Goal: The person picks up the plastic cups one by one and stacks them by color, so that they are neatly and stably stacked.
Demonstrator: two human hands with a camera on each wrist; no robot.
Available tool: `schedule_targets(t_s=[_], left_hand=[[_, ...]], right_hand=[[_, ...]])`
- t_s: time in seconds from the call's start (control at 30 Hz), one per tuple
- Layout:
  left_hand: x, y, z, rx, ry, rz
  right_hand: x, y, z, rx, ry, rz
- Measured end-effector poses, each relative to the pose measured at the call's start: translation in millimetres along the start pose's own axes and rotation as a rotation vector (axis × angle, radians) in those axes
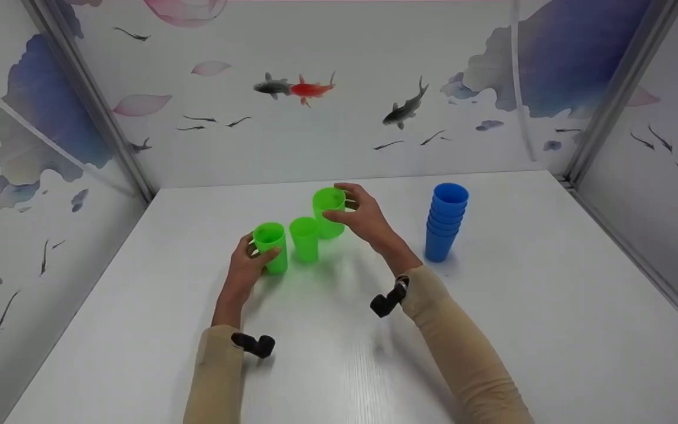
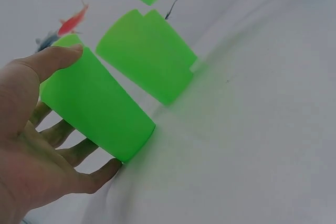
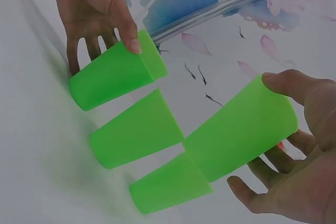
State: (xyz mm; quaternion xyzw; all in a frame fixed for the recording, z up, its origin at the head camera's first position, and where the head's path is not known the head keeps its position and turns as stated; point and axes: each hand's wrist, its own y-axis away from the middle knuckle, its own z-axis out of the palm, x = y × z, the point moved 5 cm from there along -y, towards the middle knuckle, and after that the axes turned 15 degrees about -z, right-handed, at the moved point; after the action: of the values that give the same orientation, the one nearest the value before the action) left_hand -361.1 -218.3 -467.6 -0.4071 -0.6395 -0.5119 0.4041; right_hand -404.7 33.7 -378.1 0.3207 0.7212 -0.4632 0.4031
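Note:
My left hand [image 1: 243, 270] grips an upright green cup [image 1: 277, 258], thumb on the near side and fingers behind. A lighter band [image 3: 153, 56] runs round this cup's rim in the right wrist view; I cannot tell whether a second cup is nested inside. Just right of it stands another green cup [image 1: 305, 240]. My right hand [image 1: 368, 218] holds an upright green cup [image 3: 241, 127] between thumb and fingers, raised about as high as the rims of the standing ones. Below it stands one more green cup [image 3: 170, 184], mostly hidden by the held one in the head view.
A stack of several blue cups [image 1: 442, 235] stands on the right of the white table [image 1: 551, 306]. Patterned panels [image 1: 339, 135] enclose the back and sides, with metal posts at the corners. Black wrist cameras [image 1: 389, 300] sit on both sleeves.

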Motion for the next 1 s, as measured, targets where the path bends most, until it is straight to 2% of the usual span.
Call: schedule_targets(t_s=[0.2, 0.47, 0.63, 0.87, 1.0], left_hand=[[-1.9, 0.7, -3.7, 0.006, -0.012, -0.006], [-2.3, 1.4, -7.0, 0.022, -0.003, -0.026], [-1.2, 2.1, -5.7, 0.011, -0.004, -0.023], [-3.3, 0.5, -2.0, -0.008, -0.011, -0.033], [-2.2, -0.7, -1.7, 0.004, -0.018, -0.028]], right_hand=[[-15, -5, 17, -0.034, 0.028, -0.018], [-30, -10, 52, -0.037, -0.056, -0.015], [-39, -14, 69, -0.010, -0.105, -0.047], [-36, -15, 90, -0.010, -0.145, -0.048], [-34, -16, 97, -0.018, -0.142, -0.069]])
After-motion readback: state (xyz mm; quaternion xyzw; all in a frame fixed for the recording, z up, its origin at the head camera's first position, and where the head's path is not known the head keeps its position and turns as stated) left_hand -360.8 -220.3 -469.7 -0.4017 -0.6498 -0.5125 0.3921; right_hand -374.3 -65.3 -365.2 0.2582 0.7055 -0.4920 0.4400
